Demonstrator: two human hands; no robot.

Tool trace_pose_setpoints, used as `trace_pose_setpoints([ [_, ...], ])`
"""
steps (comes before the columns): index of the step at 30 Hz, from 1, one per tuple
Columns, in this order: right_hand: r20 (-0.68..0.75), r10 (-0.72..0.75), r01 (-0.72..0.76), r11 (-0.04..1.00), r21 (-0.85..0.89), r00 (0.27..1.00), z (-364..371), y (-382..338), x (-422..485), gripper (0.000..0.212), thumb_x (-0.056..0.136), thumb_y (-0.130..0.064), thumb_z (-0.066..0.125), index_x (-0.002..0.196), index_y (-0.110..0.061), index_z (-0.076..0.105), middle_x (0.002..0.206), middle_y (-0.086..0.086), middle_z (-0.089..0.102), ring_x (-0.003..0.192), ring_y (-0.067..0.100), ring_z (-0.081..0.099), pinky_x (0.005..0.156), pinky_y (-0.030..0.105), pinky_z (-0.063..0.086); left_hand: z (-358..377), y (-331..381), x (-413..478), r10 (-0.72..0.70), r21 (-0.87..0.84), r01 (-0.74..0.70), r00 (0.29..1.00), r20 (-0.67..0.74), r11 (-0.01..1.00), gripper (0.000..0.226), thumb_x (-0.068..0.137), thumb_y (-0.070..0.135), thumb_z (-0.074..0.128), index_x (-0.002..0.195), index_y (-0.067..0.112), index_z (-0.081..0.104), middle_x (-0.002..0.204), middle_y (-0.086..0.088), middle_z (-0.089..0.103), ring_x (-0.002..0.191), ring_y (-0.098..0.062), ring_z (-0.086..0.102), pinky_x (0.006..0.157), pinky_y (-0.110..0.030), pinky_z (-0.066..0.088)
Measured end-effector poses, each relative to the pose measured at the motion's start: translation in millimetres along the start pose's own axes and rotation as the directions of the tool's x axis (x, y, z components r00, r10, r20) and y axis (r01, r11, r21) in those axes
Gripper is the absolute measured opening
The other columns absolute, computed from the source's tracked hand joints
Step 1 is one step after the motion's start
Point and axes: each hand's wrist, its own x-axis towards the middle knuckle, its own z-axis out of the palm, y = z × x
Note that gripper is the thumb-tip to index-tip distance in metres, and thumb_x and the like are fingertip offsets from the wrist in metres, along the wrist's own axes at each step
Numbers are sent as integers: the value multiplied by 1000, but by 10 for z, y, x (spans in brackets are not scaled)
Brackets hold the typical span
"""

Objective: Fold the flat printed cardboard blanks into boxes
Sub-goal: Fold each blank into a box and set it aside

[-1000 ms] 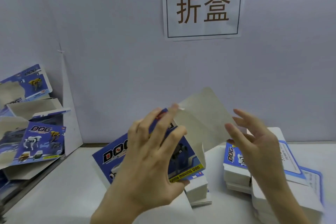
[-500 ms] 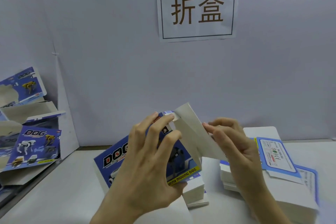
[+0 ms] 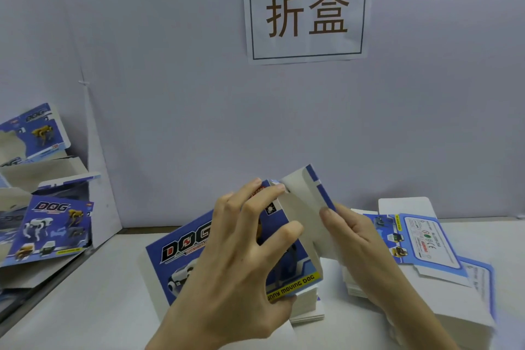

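Centrally held half-folded box: thin glossy cardboard with a blue printed front, raised just above the table between both hands.
Left hand: fingers were curled across the printed front and the thumb seemed to sit under the lower edge, gripping the box.
Right hand: fingers were curled, pinching the end flap.
Flap surface: plain grey-white inside with a blue strip along the rim, bent over toward the box's top end.
Flat blanks: a white-edged stack lay at the right with its top sheet skewed.
Folded boxes: heaped at the left, printed with robot dogs.
Table: smooth, matte white.
Wall: pale lilac-grey panels.
Sign: white paper with brown "折盒" inside a thin dark frame.
Box writing: "DOG" in large letters, and a yellow strip ending "MOVING DOG".
Blank's label: too blurred to read.
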Motion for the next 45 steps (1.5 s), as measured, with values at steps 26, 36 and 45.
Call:
trace_pose_setpoints([
  [26, 33, -151, 154, 972, -177, 988, 119, -99, -76, 35, 89, -42, 46, 120, -50, 59, 121, -22, 53, 116, -6, 51, 74, 16, 55, 116, 32, 7, -26, -35, 22, 994, -107, 999, 77, 56, 55, 77, 120, 28, 45, 144, -7, 26, 127, -25, 39, 90, -44, 53],
  [36, 178, -251, 253, 967, 10, 952, 26, -238, -172, 64, 81, -11, 67, 130, -49, 52, 121, -25, 43, 117, 4, 55, 75, 23, 57, -137, 172, 80, -130, -153, 100, 971, -199, 983, 84, 68, 65, 66, 138, 31, 35, 152, -8, 14, 135, -12, 31, 97, -23, 48],
  [45, -304, -515, 564, 819, 100, 802, 243, -445, -88, 30, 72, -44, 79, 92, -22, 72, 108, -1, 71, 102, 14, 67, 73, 24, 58, -700, -56, 25, -521, -724, 221, 825, -219, 654, 58, 73, 38, 70, 128, 48, 54, 130, 18, 60, 122, -3, 55, 86, -20, 53],
])
